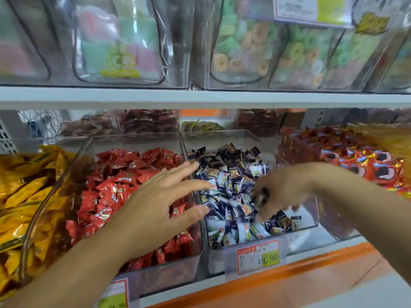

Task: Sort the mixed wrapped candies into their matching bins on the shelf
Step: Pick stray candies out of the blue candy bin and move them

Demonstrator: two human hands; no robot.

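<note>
A clear middle bin holds a pile of dark-blue-and-white wrapped candies. To its left a clear bin is full of red wrapped candies. My left hand hovers with fingers spread and straight over the divide between these two bins, holding nothing. My right hand reaches down into the blue-and-white pile with fingers curled; it is blurred, and a dark candy shows at its fingertips.
A bin of gold-wrapped candies stands at far left, and red-orange wrapped candies fill the bin at right. More bins sit behind. Upper shelf carries clear bins of pastel sweets. A price tag hangs on the orange shelf edge.
</note>
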